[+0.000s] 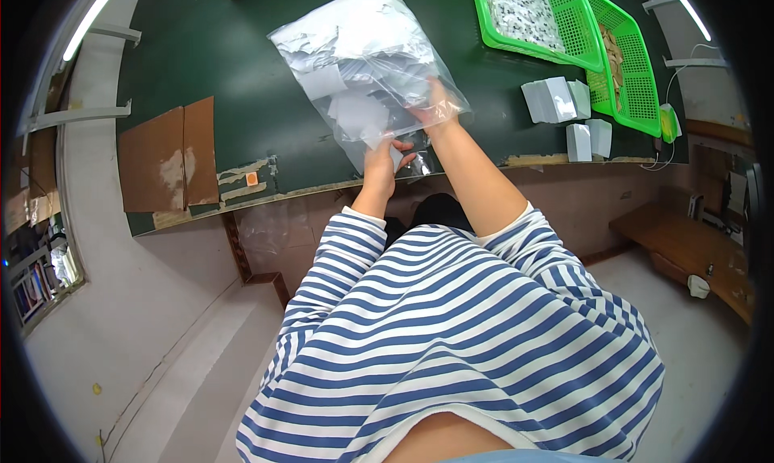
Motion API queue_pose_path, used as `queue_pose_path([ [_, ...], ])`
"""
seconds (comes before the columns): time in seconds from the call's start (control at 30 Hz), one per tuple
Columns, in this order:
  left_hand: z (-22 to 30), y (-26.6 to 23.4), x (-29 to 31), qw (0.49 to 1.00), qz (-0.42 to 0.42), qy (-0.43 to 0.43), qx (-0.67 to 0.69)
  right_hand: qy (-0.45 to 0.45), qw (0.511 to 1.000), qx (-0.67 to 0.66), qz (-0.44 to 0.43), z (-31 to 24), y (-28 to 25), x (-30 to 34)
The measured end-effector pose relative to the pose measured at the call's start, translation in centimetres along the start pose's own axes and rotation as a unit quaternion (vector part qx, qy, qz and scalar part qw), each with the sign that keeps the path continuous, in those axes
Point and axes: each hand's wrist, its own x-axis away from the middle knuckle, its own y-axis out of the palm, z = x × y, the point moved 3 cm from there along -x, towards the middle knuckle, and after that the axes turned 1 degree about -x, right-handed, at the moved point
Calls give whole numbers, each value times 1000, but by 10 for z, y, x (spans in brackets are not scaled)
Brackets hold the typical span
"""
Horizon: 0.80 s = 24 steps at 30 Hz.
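Note:
A large clear plastic bag [367, 48] full of flat white paper or card pieces lies on the dark green table, its mouth toward me. My left hand [382, 166] is closed at the near edge of the bag, with a small white piece [395, 156] against its fingers. To the right, my right hand [438, 107] is at the bag's right near corner, its fingers curled and partly covered by the clear plastic. It grips the plastic there. Whether its fingertips also touch the white pieces is hidden.
Two green plastic baskets stand at the right: one [542, 52] holds small black-and-white items, the other [645, 100] brown pieces. Stacks of white cards [550, 100] sit beside them. Brown cardboard [168, 158] lies at the table's left, near a small orange square [251, 178]. A wooden bench [685, 249] stands lower right.

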Motion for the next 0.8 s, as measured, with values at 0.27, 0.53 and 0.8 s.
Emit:
queue_pose_path([
  [0.27,6,13,-2,1000,-19,-16,-20,-179,983,8,36,9,-10,-82],
  [0.53,12,2,2,999,7,-17,-37,-95,989,101,47,18,7,-78],
  [0.8,13,11,-1,998,5,-39,-38,-197,957,165,131,31,-45,-31],
])
